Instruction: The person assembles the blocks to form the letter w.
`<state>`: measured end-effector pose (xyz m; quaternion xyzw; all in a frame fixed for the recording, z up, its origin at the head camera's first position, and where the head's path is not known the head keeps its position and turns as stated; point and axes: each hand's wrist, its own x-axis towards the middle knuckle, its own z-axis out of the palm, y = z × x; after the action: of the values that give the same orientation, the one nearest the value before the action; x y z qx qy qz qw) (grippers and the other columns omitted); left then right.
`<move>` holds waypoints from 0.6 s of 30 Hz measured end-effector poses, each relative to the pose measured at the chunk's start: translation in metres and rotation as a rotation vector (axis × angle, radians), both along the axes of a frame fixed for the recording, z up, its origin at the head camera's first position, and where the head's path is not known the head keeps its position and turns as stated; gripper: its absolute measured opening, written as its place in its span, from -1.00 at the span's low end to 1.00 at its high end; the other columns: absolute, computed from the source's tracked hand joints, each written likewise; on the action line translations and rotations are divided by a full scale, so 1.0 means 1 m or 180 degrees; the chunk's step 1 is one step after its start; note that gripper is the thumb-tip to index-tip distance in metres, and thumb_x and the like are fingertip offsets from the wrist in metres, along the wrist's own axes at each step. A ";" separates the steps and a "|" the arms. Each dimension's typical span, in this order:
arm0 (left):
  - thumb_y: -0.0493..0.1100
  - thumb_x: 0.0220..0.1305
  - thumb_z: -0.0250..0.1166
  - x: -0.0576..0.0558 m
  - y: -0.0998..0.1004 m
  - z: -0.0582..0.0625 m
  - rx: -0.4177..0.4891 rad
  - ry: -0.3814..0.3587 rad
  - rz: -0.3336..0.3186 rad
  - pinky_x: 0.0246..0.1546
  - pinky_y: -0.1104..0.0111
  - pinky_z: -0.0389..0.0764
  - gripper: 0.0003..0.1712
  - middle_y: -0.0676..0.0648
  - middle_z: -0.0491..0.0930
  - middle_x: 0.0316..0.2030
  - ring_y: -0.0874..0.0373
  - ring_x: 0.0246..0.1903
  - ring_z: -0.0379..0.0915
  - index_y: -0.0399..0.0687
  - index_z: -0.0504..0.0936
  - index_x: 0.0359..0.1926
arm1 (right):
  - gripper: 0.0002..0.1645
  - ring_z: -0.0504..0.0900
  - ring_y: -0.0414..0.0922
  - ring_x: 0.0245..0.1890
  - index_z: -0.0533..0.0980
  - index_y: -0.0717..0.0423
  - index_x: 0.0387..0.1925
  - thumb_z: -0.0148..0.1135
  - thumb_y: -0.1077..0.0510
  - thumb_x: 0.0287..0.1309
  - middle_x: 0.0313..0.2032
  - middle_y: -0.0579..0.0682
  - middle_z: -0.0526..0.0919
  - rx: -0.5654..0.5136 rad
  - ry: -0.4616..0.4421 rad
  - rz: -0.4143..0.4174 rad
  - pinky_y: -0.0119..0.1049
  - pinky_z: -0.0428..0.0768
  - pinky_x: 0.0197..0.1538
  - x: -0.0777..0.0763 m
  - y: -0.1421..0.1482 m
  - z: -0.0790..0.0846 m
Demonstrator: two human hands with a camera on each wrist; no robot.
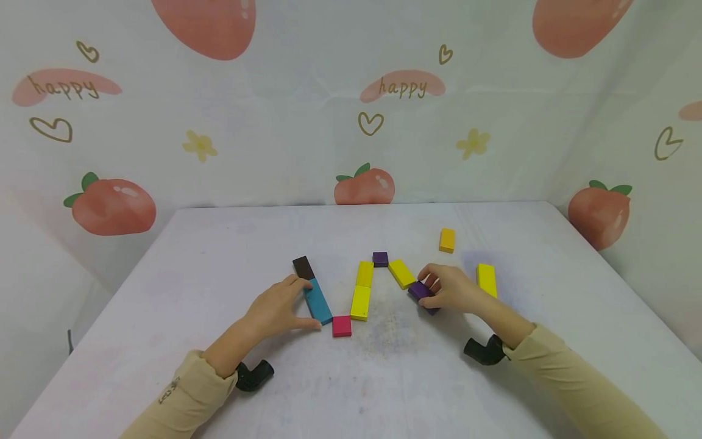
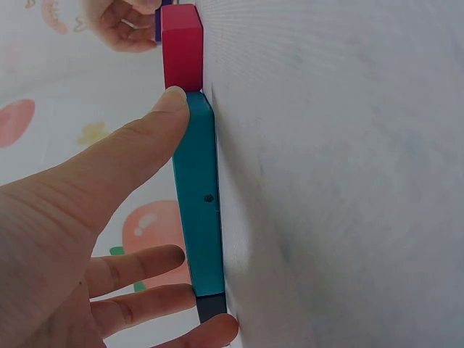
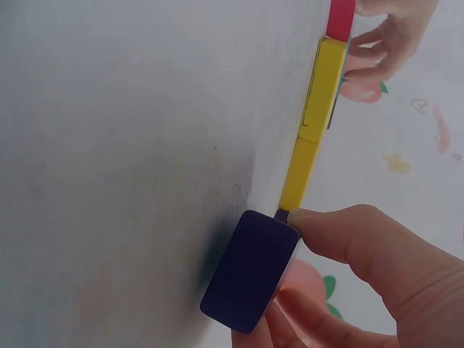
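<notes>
My right hand [image 1: 451, 289] pinches a dark purple block [image 1: 419, 290] between thumb and fingers, its upper end at a slanted yellow block [image 1: 401, 274]. In the right wrist view, the purple block's end face [image 3: 250, 272] is toward the camera. My left hand [image 1: 276, 308] rests along a blue block [image 1: 319, 302], fingers extended, thumb tip at its near end by a red block [image 1: 342, 326]. A black block [image 1: 303, 267] continues the blue one at its far end. Two yellow blocks [image 1: 361, 299] run end to end up from the red one to a small purple block [image 1: 380, 260].
An orange-yellow block [image 1: 446, 240] lies apart toward the back right. Another yellow block [image 1: 486, 279] lies behind my right forearm, partly covered by it. The white table [image 1: 247, 238] ends at a printed cloth backdrop [image 1: 296, 122]. Black curved pieces [image 1: 255, 375] sit at both wrists.
</notes>
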<state>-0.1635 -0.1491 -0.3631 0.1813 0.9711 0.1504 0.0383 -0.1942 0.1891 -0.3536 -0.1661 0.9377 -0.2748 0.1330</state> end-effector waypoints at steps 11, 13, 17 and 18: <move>0.23 -0.17 0.47 0.000 0.000 0.000 0.0022 -0.0015 -0.0009 0.03 0.07 0.55 -0.11 -0.20 0.44 0.13 -0.09 0.00 0.47 -0.19 0.44 0.11 | -0.53 0.60 -0.07 -0.26 0.43 0.25 -0.10 0.39 0.18 -0.05 -0.22 0.17 0.61 -0.0032 -0.0015 -0.0025 -0.24 0.65 -0.19 0.001 -0.004 -0.002; 0.24 -0.17 0.47 0.000 0.000 0.000 0.0023 -0.0020 -0.0002 0.03 0.07 0.55 -0.11 -0.20 0.44 0.13 -0.09 0.01 0.47 -0.19 0.43 0.12 | -0.54 0.60 -0.07 -0.27 0.43 0.25 -0.11 0.39 0.18 -0.05 -0.23 0.17 0.61 -0.0028 -0.0013 -0.0031 -0.25 0.66 -0.19 0.001 -0.005 -0.002; 0.24 -0.18 0.47 0.000 0.000 0.000 0.0019 -0.0005 -0.0007 0.03 0.07 0.55 -0.11 -0.20 0.44 0.13 -0.09 0.00 0.47 -0.19 0.44 0.11 | -0.53 0.60 -0.08 -0.27 0.43 0.25 -0.11 0.39 0.17 -0.04 -0.22 0.17 0.61 -0.0010 -0.0022 -0.0048 -0.26 0.66 -0.20 0.000 -0.006 -0.003; 0.23 -0.18 0.47 0.000 0.000 -0.001 0.0017 0.0002 -0.0009 0.03 0.07 0.56 -0.11 -0.20 0.44 0.13 -0.09 0.00 0.47 -0.19 0.44 0.11 | -0.53 0.59 -0.09 -0.28 0.43 0.24 -0.11 0.39 0.16 -0.04 -0.23 0.17 0.61 0.0000 -0.0018 -0.0048 -0.26 0.66 -0.20 0.000 -0.006 -0.003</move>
<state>-0.1634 -0.1489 -0.3636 0.1828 0.9705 0.1529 0.0377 -0.1939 0.1834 -0.3563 -0.1583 0.9385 -0.2762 0.1336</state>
